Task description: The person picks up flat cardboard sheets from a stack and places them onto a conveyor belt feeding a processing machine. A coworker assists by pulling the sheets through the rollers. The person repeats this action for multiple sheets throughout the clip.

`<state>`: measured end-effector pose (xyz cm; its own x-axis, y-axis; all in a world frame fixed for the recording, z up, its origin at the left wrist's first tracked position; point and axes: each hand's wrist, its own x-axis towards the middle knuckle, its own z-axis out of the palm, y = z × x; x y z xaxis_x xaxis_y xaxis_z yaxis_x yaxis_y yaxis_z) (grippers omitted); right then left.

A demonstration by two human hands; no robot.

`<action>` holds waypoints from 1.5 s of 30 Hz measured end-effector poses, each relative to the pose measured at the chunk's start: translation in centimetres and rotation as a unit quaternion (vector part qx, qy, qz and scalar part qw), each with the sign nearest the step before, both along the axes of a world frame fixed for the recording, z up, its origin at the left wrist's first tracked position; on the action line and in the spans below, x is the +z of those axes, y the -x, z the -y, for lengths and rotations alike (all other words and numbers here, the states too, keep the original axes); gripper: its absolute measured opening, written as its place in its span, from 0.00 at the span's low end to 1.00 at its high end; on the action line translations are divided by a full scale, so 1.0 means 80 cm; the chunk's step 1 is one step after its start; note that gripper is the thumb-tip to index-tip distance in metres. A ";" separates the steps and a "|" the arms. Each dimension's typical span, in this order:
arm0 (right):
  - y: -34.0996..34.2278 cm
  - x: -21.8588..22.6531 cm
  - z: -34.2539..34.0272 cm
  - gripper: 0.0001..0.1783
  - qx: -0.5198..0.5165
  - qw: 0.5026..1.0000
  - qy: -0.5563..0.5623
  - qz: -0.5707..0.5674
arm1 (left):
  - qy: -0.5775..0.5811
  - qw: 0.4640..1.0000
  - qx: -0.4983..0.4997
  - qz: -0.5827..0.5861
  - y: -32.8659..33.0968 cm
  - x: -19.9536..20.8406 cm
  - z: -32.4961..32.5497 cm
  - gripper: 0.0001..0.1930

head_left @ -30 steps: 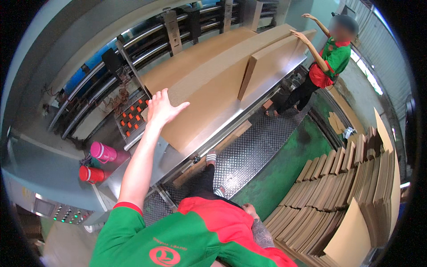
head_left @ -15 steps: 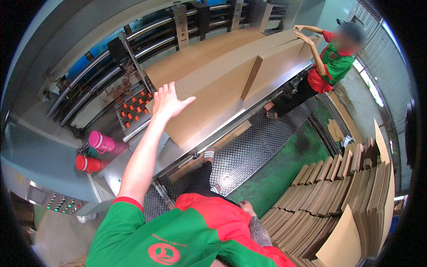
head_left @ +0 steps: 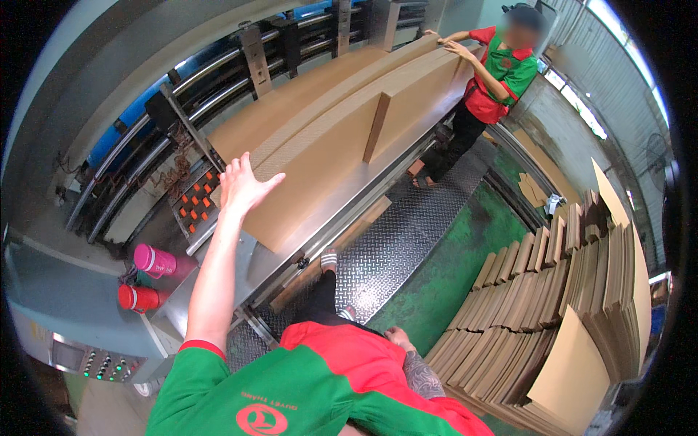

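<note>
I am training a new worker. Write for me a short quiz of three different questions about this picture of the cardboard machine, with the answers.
1. True or false: the left hand lies open at the near edge of the large cardboard sheet on the machine table.
2. Multiple choice: what does the co-worker at the far end touch with both hands? A) a pink bottle B) the cardboard sheets C) a control panel
3. Fill in: the two bottles at the left of the table are pink and ____.

Key: 1 true; 2 B; 3 red. The right hand hangs low by the body and holds nothing visible.
</note>
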<state>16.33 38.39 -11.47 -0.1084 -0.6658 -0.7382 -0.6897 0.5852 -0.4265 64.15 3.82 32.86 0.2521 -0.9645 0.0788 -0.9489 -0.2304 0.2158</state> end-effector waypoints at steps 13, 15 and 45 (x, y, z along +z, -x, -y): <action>0.024 -0.021 -0.043 0.32 -0.071 0.995 -0.063 0.006 | 0.061 0.997 -0.050 0.004 -0.005 -0.008 0.002 0.62; 0.027 -0.017 -0.046 0.32 -0.059 0.996 -0.057 0.022 | 0.066 0.996 -0.059 0.011 0.001 -0.010 -0.003 0.60; -0.386 0.530 0.483 0.43 0.480 0.664 0.573 0.026 | 0.230 0.845 0.117 -0.468 -0.216 -0.231 -0.017 0.75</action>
<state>47.19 -0.25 30.95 0.7778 -0.5369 0.3268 -0.4764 -0.8427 -0.2507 81.41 5.20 14.41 0.5906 -0.8017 0.0919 -0.2523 -0.0753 0.9647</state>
